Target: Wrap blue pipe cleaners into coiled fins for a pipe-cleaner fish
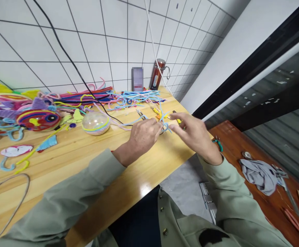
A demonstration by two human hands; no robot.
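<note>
My left hand (146, 134) is closed round light blue fuzzy wire (166, 127), whose bent ends stick out past its fingers on the right. Just right of the wire, my right hand (190, 132) has its thumb and fingers apart, with nothing seen between them. Behind the hands, pliers (140, 114) and yellow-handled tools (154, 110) rest on the wooden table (87, 192). A clear ball (96, 122) banded with yellow, blue and pink wire sits left of my left hand.
A colourful fish-like craft (38, 118) lies at the left. Bundles of fuzzy wires (128, 97) line the wall, by a phone (138, 79) and a brown flask (157, 74). A grey cloth (259, 175) is on a red-brown surface at the right.
</note>
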